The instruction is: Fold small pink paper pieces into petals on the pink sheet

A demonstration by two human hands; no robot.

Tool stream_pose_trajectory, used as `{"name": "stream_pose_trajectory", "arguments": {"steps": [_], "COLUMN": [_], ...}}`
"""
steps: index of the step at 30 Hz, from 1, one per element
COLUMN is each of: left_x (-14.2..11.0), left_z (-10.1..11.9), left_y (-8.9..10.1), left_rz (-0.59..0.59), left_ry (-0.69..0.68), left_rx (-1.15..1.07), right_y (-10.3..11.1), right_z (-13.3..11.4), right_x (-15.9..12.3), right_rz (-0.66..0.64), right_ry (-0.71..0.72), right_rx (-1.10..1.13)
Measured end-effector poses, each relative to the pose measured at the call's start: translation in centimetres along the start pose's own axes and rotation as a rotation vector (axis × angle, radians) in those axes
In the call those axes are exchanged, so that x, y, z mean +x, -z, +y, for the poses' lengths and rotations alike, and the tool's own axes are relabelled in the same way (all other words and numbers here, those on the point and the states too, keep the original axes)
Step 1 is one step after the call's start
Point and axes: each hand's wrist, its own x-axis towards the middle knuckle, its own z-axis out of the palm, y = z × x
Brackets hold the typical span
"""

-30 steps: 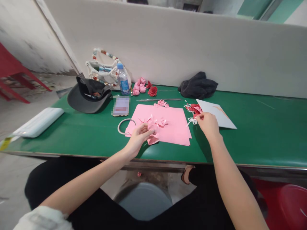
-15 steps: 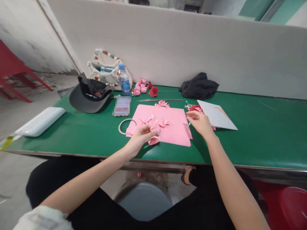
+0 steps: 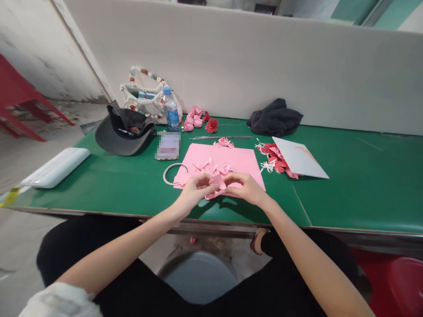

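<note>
Between my two hands is a folded pink paper piece [image 3: 217, 181], held over the front of a stack of pink paper sheets [image 3: 243, 160]. My left hand [image 3: 195, 190] pinches it from the left with thumb and fingers. From the right, my right hand [image 3: 243, 187] closes its fingertips on its edge. Just behind the hands lie several folded pink paper pieces [image 3: 208, 166] on the sheets. Another pink paper piece shows partly below my fingers. A ring of tape [image 3: 167, 179] rests at the left edge of the stack.
On the green table [image 3: 363, 185] stand a gray cap [image 3: 124, 136], a phone [image 3: 168, 146], a water bottle [image 3: 171, 110] and a beaded bag. Paper flowers [image 3: 211, 126] and thin wires [image 3: 221, 138] lie behind the sheets. Right are red and white scraps [image 3: 279, 163], a white card [image 3: 299, 156] and black cloth [image 3: 276, 119].
My right hand has moved left from beside the paper scraps to the pink paper piece and taken hold of its right side. My left hand stays almost in place.
</note>
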Motion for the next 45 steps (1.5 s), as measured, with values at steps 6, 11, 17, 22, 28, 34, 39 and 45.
{"name": "stream_pose_trajectory", "arguments": {"steps": [6,11,17,22,28,34,39,45], "left_x": [0.0,0.0,0.0,-0.1,0.5,1.7,2.2,2.1], "left_z": [0.2,0.0,-0.3,-0.3,0.4,3.3,4.2,3.3], "left_y": [-0.3,-0.1,0.2,0.3,1.6,5.0,7.3,8.2], "left_rz": [-0.041,-0.066,-0.102,-0.120,-0.088,0.064,0.058,0.180], "left_ry": [-0.011,-0.041,-0.109,-0.134,-0.108,-0.016,0.063,-0.043], "left_rx": [0.056,0.128,0.307,0.398,0.442,0.361,0.406,0.715], "right_y": [-0.4,-0.4,-0.8,-1.2,0.3,1.5,0.6,0.8], "right_z": [0.2,0.5,0.7,0.3,1.8,4.4,5.0,4.6], "right_x": [0.1,0.1,0.1,-0.1,0.5,1.2,1.2,1.1], "right_rz": [0.054,-0.040,-0.067,-0.101,0.173,0.269,0.132,0.171], "right_ry": [-0.040,-0.119,-0.207,-0.171,0.015,0.221,0.271,0.280], "right_rx": [0.054,0.105,0.122,0.121,-0.304,-0.657,-0.793,-0.849]}}
